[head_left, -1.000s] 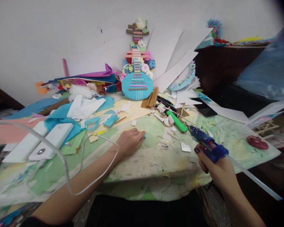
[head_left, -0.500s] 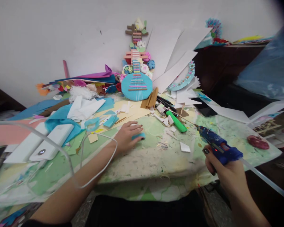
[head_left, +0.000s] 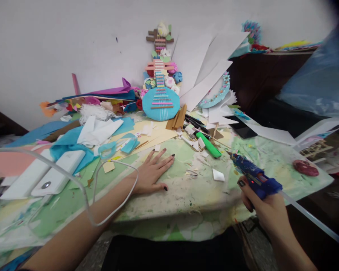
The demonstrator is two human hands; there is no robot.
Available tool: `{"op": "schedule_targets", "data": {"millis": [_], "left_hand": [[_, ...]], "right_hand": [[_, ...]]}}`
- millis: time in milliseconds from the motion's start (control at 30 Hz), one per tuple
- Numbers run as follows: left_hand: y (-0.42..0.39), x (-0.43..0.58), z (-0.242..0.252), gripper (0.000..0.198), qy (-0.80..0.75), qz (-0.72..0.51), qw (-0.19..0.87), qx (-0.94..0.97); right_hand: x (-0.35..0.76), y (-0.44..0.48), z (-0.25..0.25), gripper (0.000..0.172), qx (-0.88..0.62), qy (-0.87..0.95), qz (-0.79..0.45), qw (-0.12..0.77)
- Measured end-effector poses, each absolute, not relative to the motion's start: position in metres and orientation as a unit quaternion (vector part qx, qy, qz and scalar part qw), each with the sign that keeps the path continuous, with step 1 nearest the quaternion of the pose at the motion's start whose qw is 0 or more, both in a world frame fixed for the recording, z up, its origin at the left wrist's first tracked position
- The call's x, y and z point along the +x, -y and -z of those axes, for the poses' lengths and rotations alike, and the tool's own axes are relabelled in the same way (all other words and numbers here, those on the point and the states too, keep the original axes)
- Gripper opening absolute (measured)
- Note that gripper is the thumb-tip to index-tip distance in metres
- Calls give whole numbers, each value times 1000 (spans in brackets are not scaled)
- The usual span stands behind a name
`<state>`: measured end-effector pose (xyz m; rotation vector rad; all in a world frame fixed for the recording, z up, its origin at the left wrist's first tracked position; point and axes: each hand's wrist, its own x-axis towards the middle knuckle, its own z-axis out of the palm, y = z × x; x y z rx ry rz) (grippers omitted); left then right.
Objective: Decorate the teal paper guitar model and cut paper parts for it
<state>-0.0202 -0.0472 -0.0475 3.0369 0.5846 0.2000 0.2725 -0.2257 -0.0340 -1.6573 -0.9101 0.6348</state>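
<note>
My left hand (head_left: 152,172) lies palm down on the stained green tablecloth (head_left: 183,188), fingers spread. Whatever may be under its palm is hidden. Just beyond its fingertips sits a small white scrap (head_left: 157,148). In my right hand (head_left: 267,210) is a blue hot glue gun (head_left: 254,174), its fingers wrapped round the handle. The nozzle points up and left over the table, and a red light glows on the body. A long clear glue stick (head_left: 310,216) sticks out of the back. A white paper piece (head_left: 218,175) lies between the two hands.
A blue paper lute (head_left: 161,109) leans at the wall. A green marker (head_left: 210,146), dark pens and a phone (head_left: 243,128) lie right of centre. A white cable (head_left: 86,203) loops over my left forearm, near a power bank (head_left: 59,173). A reddish lump (head_left: 305,168) sits far right.
My left hand has flattened and spread its fingers; the small blue piece seen under them before no longer shows. The glue gun stays in my right hand. The view has shifted slightly.
</note>
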Motion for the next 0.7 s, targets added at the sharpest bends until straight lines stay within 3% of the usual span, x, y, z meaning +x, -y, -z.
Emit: {"op": "schedule_targets", "data": {"millis": [233, 433, 533, 700], "left_hand": [[49, -19, 44, 88, -193, -79, 47, 977], [30, -20, 44, 42, -323, -304, 115, 889], [24, -18, 49, 29, -363, -302, 124, 873], [25, -9, 50, 27, -374, -270, 154, 874]], "right_hand": [[273, 228, 36, 37, -706, 384, -265, 533], [269, 226, 32, 38, -716, 383, -263, 521], [264, 223, 34, 37, -707, 396, -270, 520], [251, 215, 42, 35, -696, 415, -274, 518]]}}
